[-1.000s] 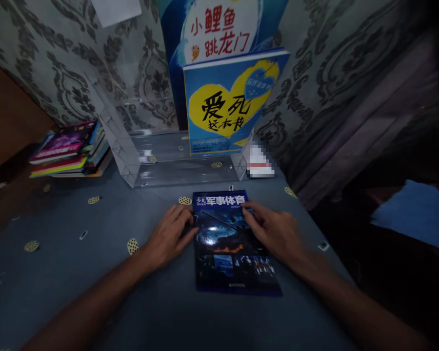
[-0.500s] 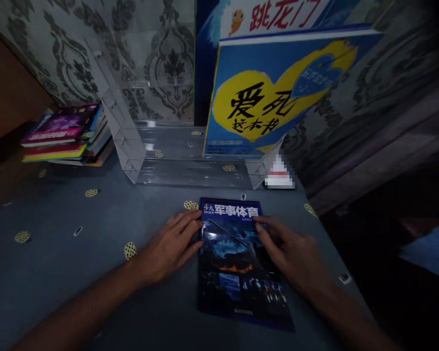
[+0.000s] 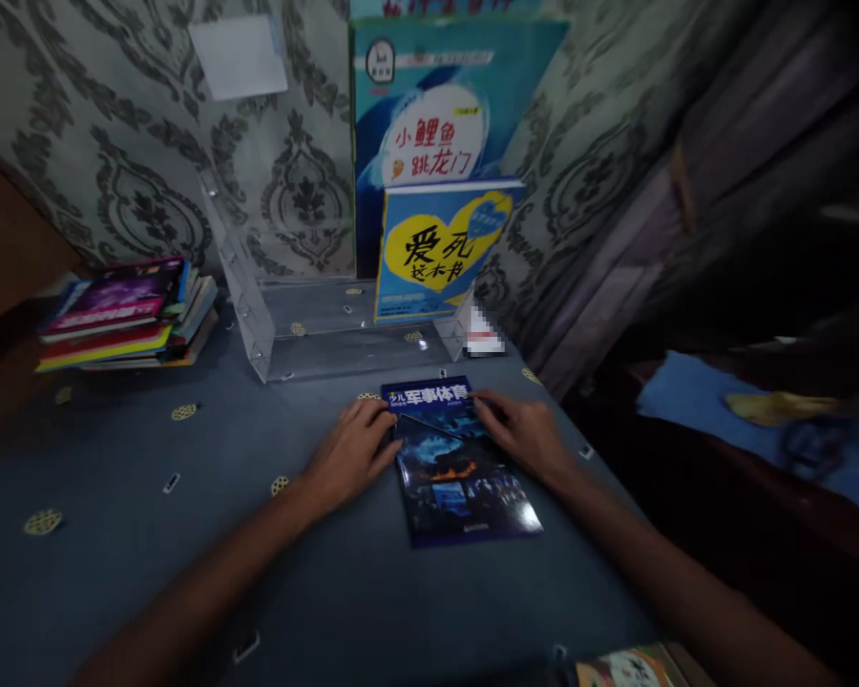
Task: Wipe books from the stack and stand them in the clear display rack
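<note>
A dark blue book (image 3: 448,477) with white Chinese characters along its top lies flat on the table. My left hand (image 3: 358,439) rests at the book's upper left edge, fingers stretched out and thumb apart. At the upper right edge is my right hand (image 3: 526,434), its index finger extended along the cover's margin. Neither hand is wrapped round the book. Behind it stands a clear acrylic rack (image 3: 344,353). A blue book with a yellow heart (image 3: 429,253) stands upright in the rack's right part, in front of a taller teal book (image 3: 458,86).
A stack of books (image 3: 125,310) sits at the table's back left. Beside the rack's right end is a small white object (image 3: 483,334), blurred out. Part of a colourful cover (image 3: 630,668) shows at the bottom edge. A blue cloth (image 3: 687,396) lies beyond the table's right edge.
My view has pulled back and tilted up, so more of the teal book and the wall shows. Both hands remain at the dark blue book's sides, and the book still lies flat.
</note>
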`<state>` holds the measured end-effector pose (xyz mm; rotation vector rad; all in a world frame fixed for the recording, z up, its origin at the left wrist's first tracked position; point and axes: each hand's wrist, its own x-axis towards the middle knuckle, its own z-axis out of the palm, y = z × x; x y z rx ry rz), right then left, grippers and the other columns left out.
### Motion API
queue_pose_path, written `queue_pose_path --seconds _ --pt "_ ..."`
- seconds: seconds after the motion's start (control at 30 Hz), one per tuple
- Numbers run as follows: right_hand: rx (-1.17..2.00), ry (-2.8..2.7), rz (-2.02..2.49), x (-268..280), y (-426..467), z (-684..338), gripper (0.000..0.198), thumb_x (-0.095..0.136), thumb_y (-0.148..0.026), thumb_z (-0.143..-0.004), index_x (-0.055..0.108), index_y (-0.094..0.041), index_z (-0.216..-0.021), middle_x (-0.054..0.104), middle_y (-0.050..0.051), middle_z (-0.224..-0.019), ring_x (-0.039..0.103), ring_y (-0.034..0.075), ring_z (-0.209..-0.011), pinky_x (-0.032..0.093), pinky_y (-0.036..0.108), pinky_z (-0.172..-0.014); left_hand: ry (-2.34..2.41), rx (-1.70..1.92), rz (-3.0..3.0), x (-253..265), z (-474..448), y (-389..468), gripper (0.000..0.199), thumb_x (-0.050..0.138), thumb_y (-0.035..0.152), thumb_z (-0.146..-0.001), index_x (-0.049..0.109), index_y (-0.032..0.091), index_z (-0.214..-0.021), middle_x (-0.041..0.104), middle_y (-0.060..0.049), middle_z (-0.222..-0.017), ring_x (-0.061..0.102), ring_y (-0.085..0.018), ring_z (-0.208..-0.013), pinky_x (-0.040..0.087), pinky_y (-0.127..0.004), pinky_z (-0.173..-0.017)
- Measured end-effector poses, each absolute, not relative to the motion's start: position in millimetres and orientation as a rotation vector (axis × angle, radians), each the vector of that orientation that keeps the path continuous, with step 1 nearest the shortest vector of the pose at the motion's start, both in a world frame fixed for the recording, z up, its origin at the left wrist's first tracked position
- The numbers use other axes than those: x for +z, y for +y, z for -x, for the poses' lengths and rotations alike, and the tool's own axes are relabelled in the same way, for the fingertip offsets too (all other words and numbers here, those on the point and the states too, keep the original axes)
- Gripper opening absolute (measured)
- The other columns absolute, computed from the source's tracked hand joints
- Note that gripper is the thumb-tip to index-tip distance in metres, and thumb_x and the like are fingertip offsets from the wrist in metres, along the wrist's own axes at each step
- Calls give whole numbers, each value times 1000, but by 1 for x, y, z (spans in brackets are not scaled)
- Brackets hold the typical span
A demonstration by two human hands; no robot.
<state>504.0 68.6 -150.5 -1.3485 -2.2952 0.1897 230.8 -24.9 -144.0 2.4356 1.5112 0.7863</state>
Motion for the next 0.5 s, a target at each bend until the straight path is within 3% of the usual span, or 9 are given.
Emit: queue_pose_path --seconds 0.1,0.27,0.5 --pt "191 -2292 1375 -147 66 -503 40 46 -36 -95 77 -15 -110 79 9 -81 70 21 -64 45 29 -60 1493 768 -2449 -144 -227 -17 19 56 31 -97 59 19 -112 54 -15 -142 47 -30 -137 46 -52 -108" --pt "151 -2336 1447 -142 64 -500 38 46 -33 -96 76 -17 -114 79 9 -89 73 23 -77 45 29 -64 1513 750 -2445 -149 -229 -14 18 53 29 -97 56 19 -112 56 -16 -142 48 -30 -138 44 -53 -109" --pt "48 -2392 1460 -145 63 -499 36 46 -34 -98 74 -21 -117 80 8 -93 74 26 -84 46 30 -68 1573 679 -2447 -152 -228 -14 21 51 34 -96 54 20 -112 49 -17 -149 37 -31 -146 38 -55 -115"
